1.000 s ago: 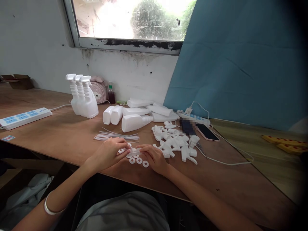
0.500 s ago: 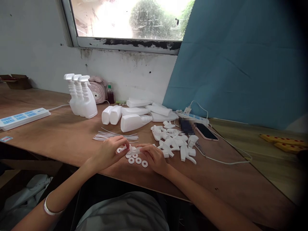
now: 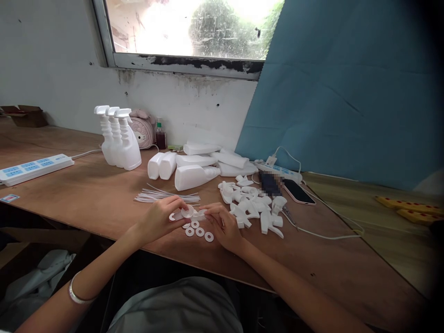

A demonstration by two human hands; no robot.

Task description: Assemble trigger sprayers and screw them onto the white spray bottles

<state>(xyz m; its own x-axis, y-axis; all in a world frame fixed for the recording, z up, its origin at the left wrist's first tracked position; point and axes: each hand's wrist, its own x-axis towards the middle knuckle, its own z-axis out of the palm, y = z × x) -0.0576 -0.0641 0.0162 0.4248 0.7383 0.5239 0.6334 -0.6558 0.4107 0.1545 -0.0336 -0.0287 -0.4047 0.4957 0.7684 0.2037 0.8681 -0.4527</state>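
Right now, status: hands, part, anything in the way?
Left hand, right hand: both on one white spray head. Nearest clutter: loose washers close by, spray-head pile to the right.

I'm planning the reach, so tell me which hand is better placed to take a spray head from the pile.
Probably the right hand: the pile lies close beside it, while the left hand is farther off, beyond the held part. Both hands touch that part.

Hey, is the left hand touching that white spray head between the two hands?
Touching: the head view shows the left hand gripping the white spray head at its round end, no gap visible.
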